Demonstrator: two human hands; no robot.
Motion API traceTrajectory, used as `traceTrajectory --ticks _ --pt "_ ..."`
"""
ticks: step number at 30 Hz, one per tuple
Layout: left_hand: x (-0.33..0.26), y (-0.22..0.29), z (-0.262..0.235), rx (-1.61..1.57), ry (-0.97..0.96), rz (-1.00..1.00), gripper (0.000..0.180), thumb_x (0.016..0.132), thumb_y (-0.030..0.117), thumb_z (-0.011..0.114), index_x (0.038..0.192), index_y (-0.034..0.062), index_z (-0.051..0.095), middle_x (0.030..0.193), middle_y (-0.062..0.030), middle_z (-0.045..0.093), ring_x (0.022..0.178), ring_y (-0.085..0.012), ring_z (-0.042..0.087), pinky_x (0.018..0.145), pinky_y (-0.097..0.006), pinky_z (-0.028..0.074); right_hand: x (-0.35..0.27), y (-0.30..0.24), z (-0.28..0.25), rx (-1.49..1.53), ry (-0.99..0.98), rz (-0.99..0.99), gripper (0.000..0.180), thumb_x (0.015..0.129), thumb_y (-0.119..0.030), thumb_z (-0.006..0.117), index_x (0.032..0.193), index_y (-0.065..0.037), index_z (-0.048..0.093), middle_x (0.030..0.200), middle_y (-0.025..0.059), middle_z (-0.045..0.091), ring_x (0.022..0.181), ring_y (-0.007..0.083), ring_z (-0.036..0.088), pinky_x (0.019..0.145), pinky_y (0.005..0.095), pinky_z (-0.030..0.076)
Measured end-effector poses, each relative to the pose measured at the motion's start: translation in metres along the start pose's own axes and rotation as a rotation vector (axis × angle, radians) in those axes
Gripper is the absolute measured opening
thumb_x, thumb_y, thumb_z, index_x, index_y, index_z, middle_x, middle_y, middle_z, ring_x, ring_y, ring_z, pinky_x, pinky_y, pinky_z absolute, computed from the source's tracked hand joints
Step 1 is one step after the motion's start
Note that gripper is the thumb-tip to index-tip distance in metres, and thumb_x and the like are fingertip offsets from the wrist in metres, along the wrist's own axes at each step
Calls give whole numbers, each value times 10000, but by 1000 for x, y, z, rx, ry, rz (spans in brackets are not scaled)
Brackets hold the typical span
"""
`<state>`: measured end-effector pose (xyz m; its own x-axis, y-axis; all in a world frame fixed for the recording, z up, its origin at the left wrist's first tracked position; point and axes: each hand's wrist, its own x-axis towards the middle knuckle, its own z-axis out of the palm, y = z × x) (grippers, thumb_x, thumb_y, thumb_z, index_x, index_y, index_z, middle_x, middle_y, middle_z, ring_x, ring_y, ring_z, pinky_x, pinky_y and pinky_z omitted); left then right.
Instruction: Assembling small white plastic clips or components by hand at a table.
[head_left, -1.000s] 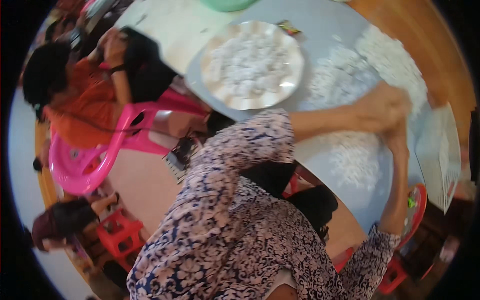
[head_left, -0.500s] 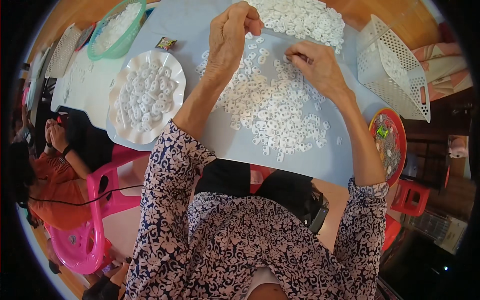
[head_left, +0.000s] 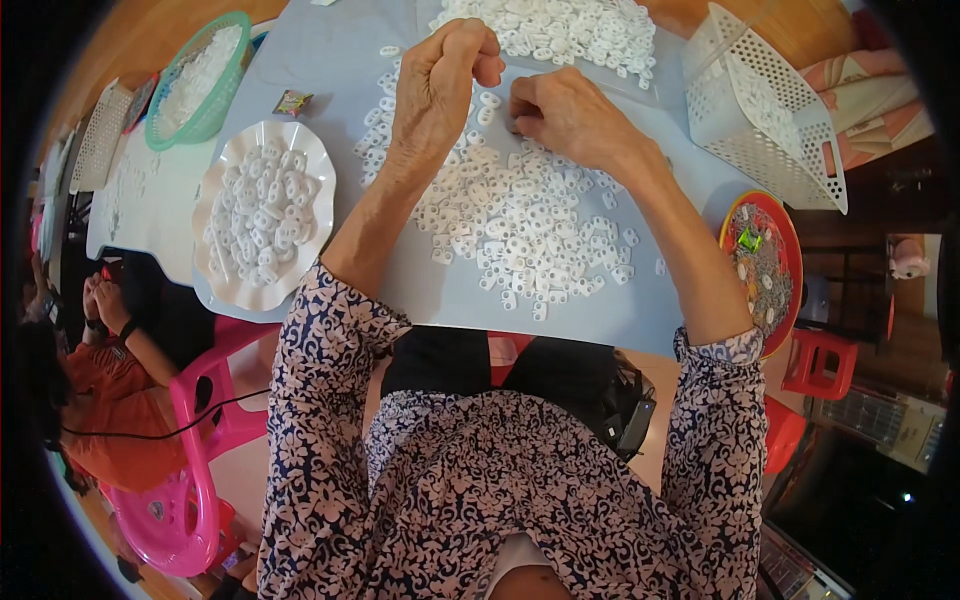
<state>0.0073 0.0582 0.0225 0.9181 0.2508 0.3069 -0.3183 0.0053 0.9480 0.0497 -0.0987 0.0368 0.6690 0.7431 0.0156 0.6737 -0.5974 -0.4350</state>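
left hand (head_left: 441,88) — curled, can't tell grip | right hand (head_left: 570,115) — curled downward, can't tell grip | two-holed white pieces (head_left: 530,238) (loose, flat-lying): long axes every which way

Small white pieces (head_left: 540,240), flat, round-ended and mostly pierced by two holes, lie loose before you on the pale grey-blue tabletop (head_left: 450,308). Many overlap, turned at varied angles, in a dense scatter; single pieces lie apart at its margins.
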Motion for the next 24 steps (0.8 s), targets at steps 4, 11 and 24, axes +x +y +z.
traceTrajectory --ticks 4,11,24 --pt "-3 1 0 125 -127 -39 298 913 268 425 826 18 560 709 -31 550 680 -99 491 666 -250 404 -10 3 -1 215 98 77 126 778 -57 620 875 17 650 725 113 645 653 168 592 628 305 474" --pt "-17 -4 9 292 -418 -109 232 909 234 474 859 29 570 695 3 525 698 -86 501 664 -252 417 -34 21 -4 760 374 78 153 828 -9 606 977 11 633 763 25 639 717 63 584 621 223 465" --pt "-23 -14 20 3 -433 -210 169 916 134 509 921 3 616 704 -10 598 670 -76 525 645 -232 422 -51 22 7 844 458 103 115 861 -79 623 907 24 649 731 0 619 640 35 507 564 200 421"
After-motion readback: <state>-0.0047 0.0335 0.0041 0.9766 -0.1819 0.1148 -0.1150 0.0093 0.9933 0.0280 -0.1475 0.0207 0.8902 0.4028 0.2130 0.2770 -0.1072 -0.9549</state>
